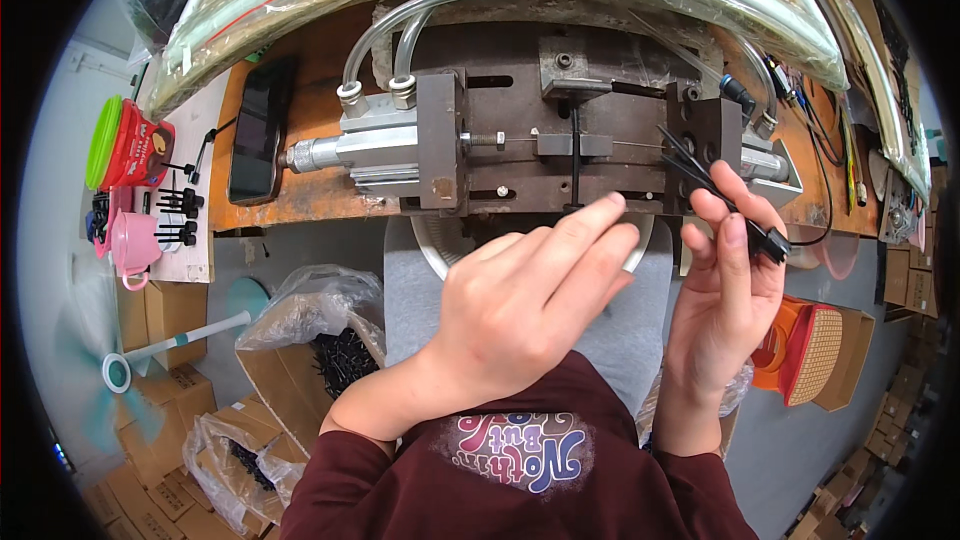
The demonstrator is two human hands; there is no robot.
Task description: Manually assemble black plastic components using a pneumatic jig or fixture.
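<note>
Below the middle of a dark metal clamping fixture [490, 165], my left hand [520, 290] reaches up and to the right. Its fingers are stretched out, with nothing visible in them; the thumb is hidden beneath. A thin black rod or cable [575, 145] crosses the fixture's small centre block [600, 146], and its near end stops close to those fingers. On the right, my right hand [735, 280] is closed on thin black cables [693, 162]. A small black connector [772, 245] hangs by its palm. The cables' tips point up and left, in front of the fixture's right end plate.
Air cylinders [385, 150] with clear hoses [385, 35] flank the fixture. On the wooden bench [330, 202] at left lies a phone [262, 130], near a red tub [150, 150] and a pink cup [135, 240]. Below stand a fan [117, 372] and a box of black parts [345, 365].
</note>
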